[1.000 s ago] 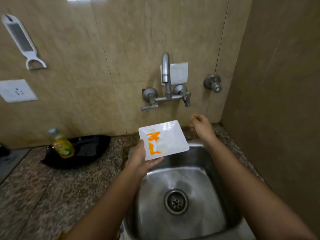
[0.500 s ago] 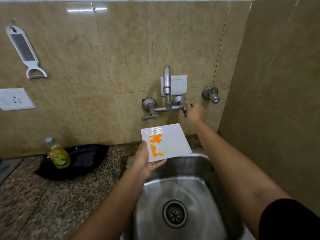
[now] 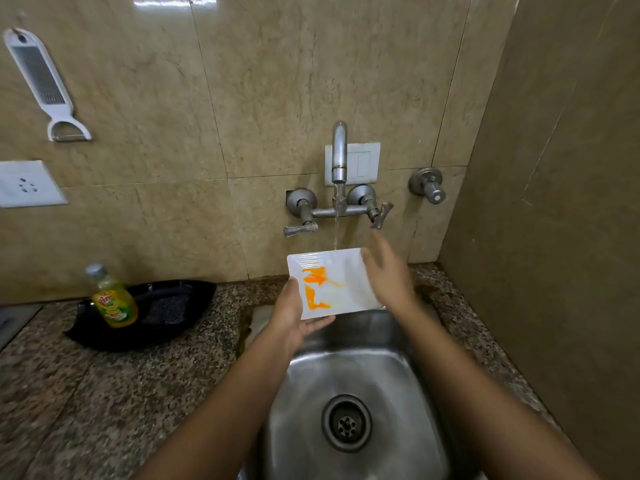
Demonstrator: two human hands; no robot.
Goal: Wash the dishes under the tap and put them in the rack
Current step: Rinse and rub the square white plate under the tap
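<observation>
A white rectangular plate [image 3: 341, 271] smeared with orange sauce is held over the steel sink [image 3: 353, 382]. My left hand [image 3: 294, 315] grips its near left corner. Water runs from the wall tap [image 3: 339, 150] in a thin stream onto the plate's far edge. My right hand [image 3: 386, 271] hovers over the plate's right side, fingers spread, just below the tap's right lever [image 3: 379, 214]. No rack is in view.
A yellow dish soap bottle [image 3: 112, 299] stands in a black tray [image 3: 173, 306] with a scrubber [image 3: 166, 308] on the granite counter [image 3: 86, 393]. A grater-peeler [image 3: 45, 84] hangs on the tiled wall. A side wall [image 3: 554, 202] closes in on the right.
My right hand left the tap's right lever and dropped to the plate. Water now flows from the tap onto the plate.
</observation>
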